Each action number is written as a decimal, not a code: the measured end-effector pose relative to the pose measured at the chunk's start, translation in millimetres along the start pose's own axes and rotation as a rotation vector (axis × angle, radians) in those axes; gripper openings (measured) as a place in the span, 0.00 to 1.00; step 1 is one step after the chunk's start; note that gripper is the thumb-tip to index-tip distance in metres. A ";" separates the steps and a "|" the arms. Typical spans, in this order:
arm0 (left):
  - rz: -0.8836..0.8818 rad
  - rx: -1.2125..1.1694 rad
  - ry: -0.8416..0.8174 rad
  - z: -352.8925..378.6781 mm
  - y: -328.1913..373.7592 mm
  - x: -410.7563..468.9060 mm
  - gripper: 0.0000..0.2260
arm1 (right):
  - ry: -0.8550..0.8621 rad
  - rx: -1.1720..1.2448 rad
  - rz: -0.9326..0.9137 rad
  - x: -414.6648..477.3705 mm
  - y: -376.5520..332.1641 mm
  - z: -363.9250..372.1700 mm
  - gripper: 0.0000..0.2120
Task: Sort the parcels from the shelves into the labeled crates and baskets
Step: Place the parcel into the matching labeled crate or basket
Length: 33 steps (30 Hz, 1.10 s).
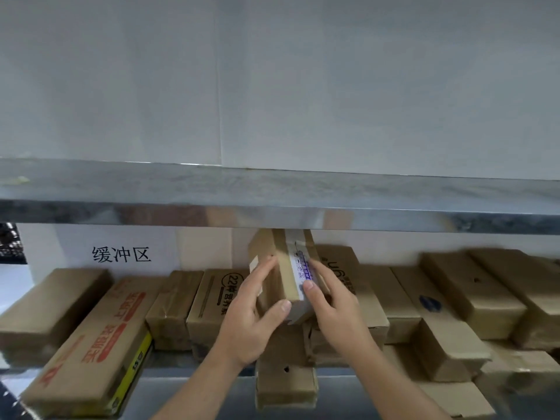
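Two hands, left (254,316) and right (330,301), share one small parcel (283,268). Roughly a dozen cardboard boxes (78,338) lie on one shelf (188,386); blur hides the exact count. One wall sign (121,254).

White wall (303,86) across the whole upper half, plain and matte, a little grey in the shade; thin vertical seam (218,116) slightly left of the middle, running down from the top edge, a bit tilted; lower down, white sheet (75,247) at the back on the left, with three black Chinese characters (121,254) in one row, 缓冲区, upright and clear to read; just right of the sheet, beige flat panel (206,248), plain, material hard to tell; at the far left edge, dark mesh (10,242), blurred, only a small part in view; below the mesh, pale bluish surface (13,286), too blurred to name.
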<state>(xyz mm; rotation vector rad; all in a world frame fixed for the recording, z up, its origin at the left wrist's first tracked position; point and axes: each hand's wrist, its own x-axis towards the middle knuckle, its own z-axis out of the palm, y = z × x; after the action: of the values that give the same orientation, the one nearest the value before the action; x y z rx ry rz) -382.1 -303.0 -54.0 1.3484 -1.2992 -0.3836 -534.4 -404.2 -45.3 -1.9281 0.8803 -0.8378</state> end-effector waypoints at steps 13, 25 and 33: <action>-0.429 -0.146 0.381 -5.0 28.1 -81.0 0.32 | -0.248 0.677 0.212 -52.8 -12.6 8.6 0.16; -0.370 -0.049 0.606 -47.6 53.8 -139.3 0.23 | -0.454 0.686 0.125 -87.3 -35.5 65.5 0.27; -0.387 -0.118 0.727 -104.4 60.1 -178.5 0.16 | -0.582 1.007 0.358 -85.1 -61.8 121.6 0.25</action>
<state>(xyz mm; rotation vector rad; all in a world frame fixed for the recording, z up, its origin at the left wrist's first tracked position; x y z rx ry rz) -381.5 -87.7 -54.6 1.4469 -0.4106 -0.1911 -465.4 -260.0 -61.9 -0.9771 0.3046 -0.3347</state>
